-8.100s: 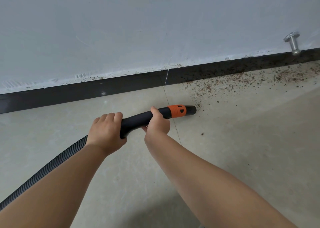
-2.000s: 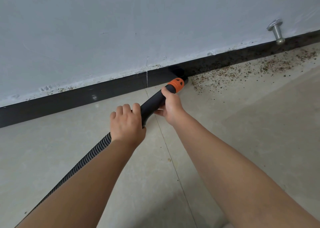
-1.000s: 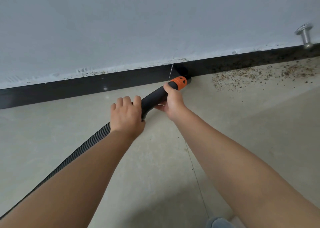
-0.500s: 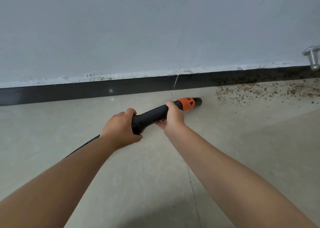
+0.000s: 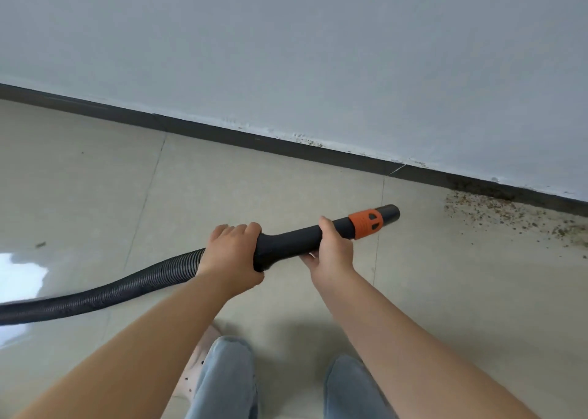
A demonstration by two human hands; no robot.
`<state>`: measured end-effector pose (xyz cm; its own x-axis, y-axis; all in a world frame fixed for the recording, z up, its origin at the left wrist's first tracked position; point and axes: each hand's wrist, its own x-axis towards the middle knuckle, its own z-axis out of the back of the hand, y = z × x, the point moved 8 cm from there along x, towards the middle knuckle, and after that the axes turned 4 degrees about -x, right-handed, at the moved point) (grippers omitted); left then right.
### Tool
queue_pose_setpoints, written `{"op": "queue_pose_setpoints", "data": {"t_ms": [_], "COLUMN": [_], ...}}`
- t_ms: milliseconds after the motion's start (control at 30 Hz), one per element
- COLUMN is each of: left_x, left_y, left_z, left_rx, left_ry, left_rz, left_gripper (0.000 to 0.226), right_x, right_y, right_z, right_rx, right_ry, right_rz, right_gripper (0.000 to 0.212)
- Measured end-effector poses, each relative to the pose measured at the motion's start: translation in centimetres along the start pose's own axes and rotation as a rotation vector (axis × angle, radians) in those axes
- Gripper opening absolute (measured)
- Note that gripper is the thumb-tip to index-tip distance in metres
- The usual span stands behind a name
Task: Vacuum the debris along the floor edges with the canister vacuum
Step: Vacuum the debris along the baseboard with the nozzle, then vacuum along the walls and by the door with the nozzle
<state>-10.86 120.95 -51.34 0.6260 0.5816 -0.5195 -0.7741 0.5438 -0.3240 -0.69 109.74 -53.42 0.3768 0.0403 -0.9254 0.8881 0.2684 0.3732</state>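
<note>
Both hands are on the nozzle (image 5: 318, 239): the left hand (image 5: 230, 255) wraps the thick black end where the hose (image 5: 111, 291) joins, and the right hand (image 5: 332, 250) curls round the shaft just behind the orange collar (image 5: 366, 223). The open tip (image 5: 389, 212) points right, held off the floor (image 5: 445, 291) as far as I can tell, and well short of the debris (image 5: 496, 210).

That debris lies in a band against the baseboard (image 5: 286, 146) at the right, thinning out towards the frame edge (the canister itself is out of view).

The risk from here, as I judge it: the tip sits away from the wall, so a sweep at this line would skim the outer grains and leave the packed strip in the corner. Specks also cling to the baseboard's top lip, easy to miss. The hose trails far left; if it snags or pulls taut, the reach rightwards stops short.

Against half a second ago, the view has swung left and down, bringing knees and a shoe (image 5: 197, 364) into frame. The doorstop has dropped out of sight, and the nozzle has come further from the wall. Since eight seconds ago, the scatter near the tile seam (image 5: 380, 227) is gone.
</note>
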Motion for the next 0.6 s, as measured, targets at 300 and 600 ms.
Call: {"op": "queue_pose_setpoints", "data": {"t_ms": [300,600], "left_x": [-16.9,-40.4], "left_y": [1.4,7.7], "left_z": [14.6,25.3], "left_rx": [-0.121,-0.321], "left_ry": [-0.036,-0.473], "left_rz": [0.256,0.745], "left_gripper": [0.052,0.039], "right_x": [-22.5,-43.1], "right_y": [0.8,-3.4], "right_z": [-1.6,-8.5], "right_rx": [-0.222,-0.341], "right_ry": [-0.061,0.319], "right_rz": [0.057,0.208], "right_gripper": [0.054,0.036]}}
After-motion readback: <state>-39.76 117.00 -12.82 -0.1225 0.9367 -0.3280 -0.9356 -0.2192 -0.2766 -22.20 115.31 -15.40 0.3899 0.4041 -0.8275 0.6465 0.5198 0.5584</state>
